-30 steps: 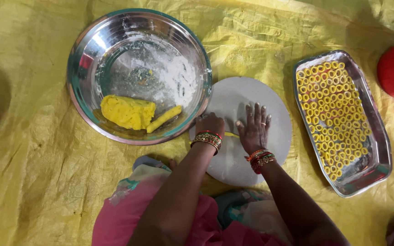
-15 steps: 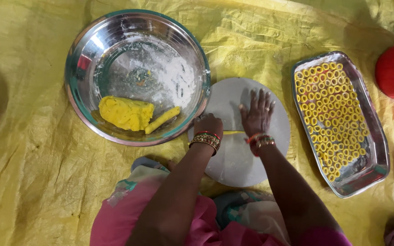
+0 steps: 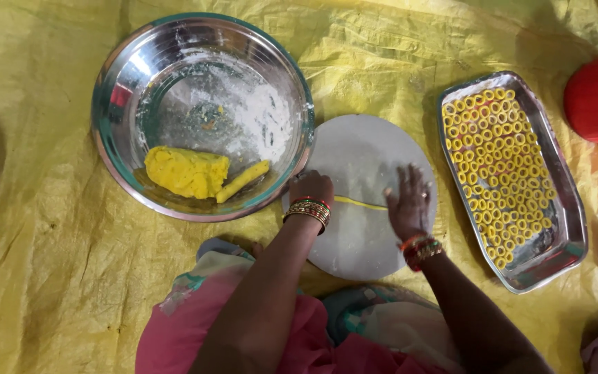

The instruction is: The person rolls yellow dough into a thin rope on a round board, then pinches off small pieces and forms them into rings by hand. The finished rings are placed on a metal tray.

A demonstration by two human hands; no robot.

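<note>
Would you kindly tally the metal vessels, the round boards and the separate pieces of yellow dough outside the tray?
Metal vessels: 2, the steel bowl and the steel tray.
Round boards: 1, the grey board.
Dough pieces: 3, the lump, the short roll and the thin rope.
Total: 6.

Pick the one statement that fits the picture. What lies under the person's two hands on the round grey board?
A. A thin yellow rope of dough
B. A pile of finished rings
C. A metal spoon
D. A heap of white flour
A: a thin yellow dough rope stretches across the round grey board between the left hand and the right hand; the rings lie in the steel tray beside it.
</note>
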